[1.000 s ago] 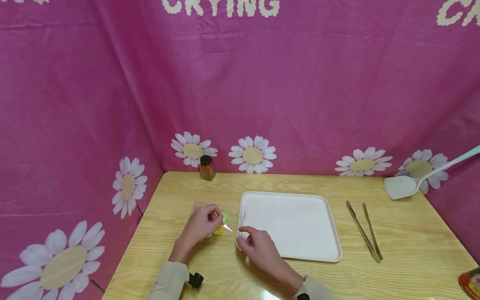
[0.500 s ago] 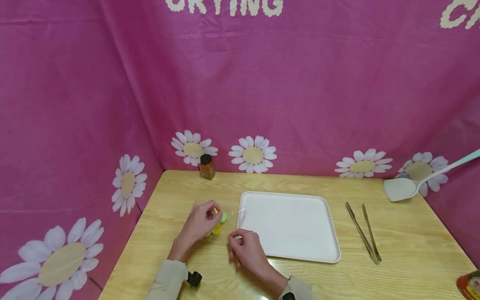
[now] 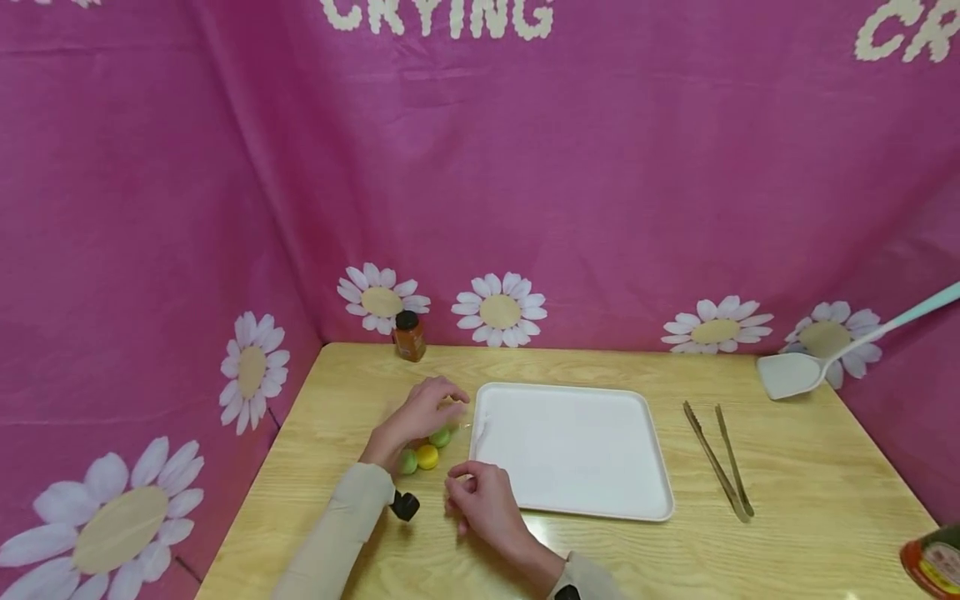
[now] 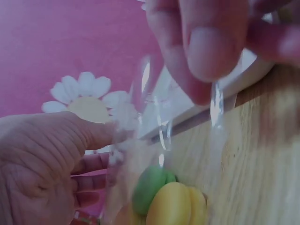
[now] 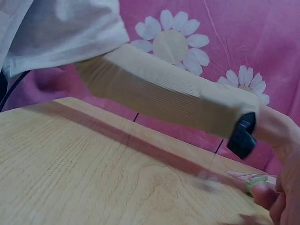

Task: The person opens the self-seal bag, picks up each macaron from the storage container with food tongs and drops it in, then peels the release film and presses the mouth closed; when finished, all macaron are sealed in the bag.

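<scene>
Clear bag [image 4: 161, 129] is on the table [image 3: 337, 417], left of the white tray [image 3: 577, 450], just beside its left edge. Long axis: from the filled end, film runs right toward the tray; in the left wrist view it stretches up from the pieces, between both hands. Pieces line up diagonally, near-left to far-right: green piece [image 3: 407, 461], yellow piece [image 3: 427, 457], second green piece [image 3: 440, 437].

Looks: thin transparent film, shiny streaks, creased; pieces rounded, macaron-like, matte. Film outline too faint in the head view to trace.

Left hand [image 3: 422, 410]: thumb and fingers apart, over the far side of the bag, thumb against the film, no grip seen. Right hand [image 3: 486, 498]: fingers curled, thumb and finger pinching the film edge.

Vs half a second ago: left hand has let go of its pinch and shifted forward, uncovering the pieces. Right hand stays curled near the tray's near-left corner. Tray unmoved.
</scene>
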The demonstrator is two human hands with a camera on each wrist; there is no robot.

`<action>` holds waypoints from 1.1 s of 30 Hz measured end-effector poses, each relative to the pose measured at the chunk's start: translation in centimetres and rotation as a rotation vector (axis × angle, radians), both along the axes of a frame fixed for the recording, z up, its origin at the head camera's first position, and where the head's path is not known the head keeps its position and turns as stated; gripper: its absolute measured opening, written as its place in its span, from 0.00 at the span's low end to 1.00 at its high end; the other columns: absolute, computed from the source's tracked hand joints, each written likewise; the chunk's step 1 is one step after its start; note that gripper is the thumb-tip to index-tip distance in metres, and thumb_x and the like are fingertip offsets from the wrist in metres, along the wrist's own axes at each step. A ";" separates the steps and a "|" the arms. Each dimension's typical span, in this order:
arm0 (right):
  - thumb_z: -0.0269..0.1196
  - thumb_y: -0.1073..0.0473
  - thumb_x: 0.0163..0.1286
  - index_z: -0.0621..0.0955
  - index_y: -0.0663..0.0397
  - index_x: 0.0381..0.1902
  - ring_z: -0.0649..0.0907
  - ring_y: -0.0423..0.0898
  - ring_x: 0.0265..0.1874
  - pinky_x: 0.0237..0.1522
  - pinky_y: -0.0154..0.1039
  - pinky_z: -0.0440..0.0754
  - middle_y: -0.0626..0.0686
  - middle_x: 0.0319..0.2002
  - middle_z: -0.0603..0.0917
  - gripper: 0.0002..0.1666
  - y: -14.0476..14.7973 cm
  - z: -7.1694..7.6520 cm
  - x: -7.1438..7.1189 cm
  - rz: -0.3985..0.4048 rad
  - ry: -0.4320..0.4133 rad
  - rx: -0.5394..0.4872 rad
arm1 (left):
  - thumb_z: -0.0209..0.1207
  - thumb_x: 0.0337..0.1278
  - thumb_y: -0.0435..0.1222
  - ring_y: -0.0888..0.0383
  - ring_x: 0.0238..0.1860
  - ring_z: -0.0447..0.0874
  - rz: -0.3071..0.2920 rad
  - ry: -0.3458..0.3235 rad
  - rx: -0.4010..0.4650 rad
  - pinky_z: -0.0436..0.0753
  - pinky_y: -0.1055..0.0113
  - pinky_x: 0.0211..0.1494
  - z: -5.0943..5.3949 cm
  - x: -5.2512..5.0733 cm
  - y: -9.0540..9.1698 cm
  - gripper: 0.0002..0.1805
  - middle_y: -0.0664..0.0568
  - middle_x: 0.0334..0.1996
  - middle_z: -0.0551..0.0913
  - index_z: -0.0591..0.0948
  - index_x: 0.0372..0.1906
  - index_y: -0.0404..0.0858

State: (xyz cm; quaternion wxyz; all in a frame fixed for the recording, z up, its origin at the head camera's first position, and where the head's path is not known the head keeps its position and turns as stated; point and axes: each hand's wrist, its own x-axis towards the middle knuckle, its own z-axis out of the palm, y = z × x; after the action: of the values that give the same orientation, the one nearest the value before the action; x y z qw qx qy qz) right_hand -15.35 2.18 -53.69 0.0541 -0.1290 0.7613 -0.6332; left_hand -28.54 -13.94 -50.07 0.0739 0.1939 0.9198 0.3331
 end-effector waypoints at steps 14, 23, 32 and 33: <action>0.59 0.68 0.75 0.83 0.69 0.39 0.73 0.32 0.05 0.10 0.26 0.67 0.56 0.16 0.84 0.09 -0.3 0.0 1.7 0.056 0.009 0.052 | 0.67 0.68 0.37 0.56 0.40 0.74 -0.104 -0.004 0.002 0.73 0.59 0.51 -1.2 0.3 1.2 0.06 0.56 0.34 0.79 0.86 0.33 0.45; 0.59 0.63 0.76 0.82 0.61 0.38 0.72 0.30 0.12 0.17 0.26 0.65 0.44 0.14 0.79 0.08 4.8 1.4 5.0 0.249 -0.010 0.173 | 0.51 0.82 0.38 0.56 0.34 0.79 -0.092 -0.302 0.294 0.78 0.66 0.40 -1.8 5.6 0.0 0.09 0.46 0.34 0.83 0.77 0.46 0.36; 0.61 0.60 0.77 0.83 0.52 0.38 0.76 0.29 0.22 0.24 0.31 0.77 0.42 0.27 0.82 0.06 15.3 3.5 5.1 0.372 0.061 0.330 | 0.45 0.84 0.36 0.53 0.37 0.91 -0.071 -0.306 0.744 0.87 0.64 0.43 -4.5 13.6 2.1 0.14 0.31 0.36 0.85 0.69 0.49 0.26; 0.62 0.61 0.77 0.83 0.52 0.38 0.77 0.30 0.24 0.25 0.32 0.78 0.43 0.28 0.82 0.06 16.2 3.8 4.8 0.364 0.084 0.339 | 0.43 0.85 0.37 0.51 0.39 0.91 -0.065 -0.316 0.793 0.88 0.62 0.46 -4.6 14.3 2.7 0.15 0.29 0.39 0.85 0.67 0.50 0.25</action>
State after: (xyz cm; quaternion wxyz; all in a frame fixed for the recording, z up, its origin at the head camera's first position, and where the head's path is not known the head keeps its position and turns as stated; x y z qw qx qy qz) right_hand -10.58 18.38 -49.87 0.1566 -0.2792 0.8225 -0.4702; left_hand -14.21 -11.22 -54.64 0.1442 0.1828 0.6911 0.6843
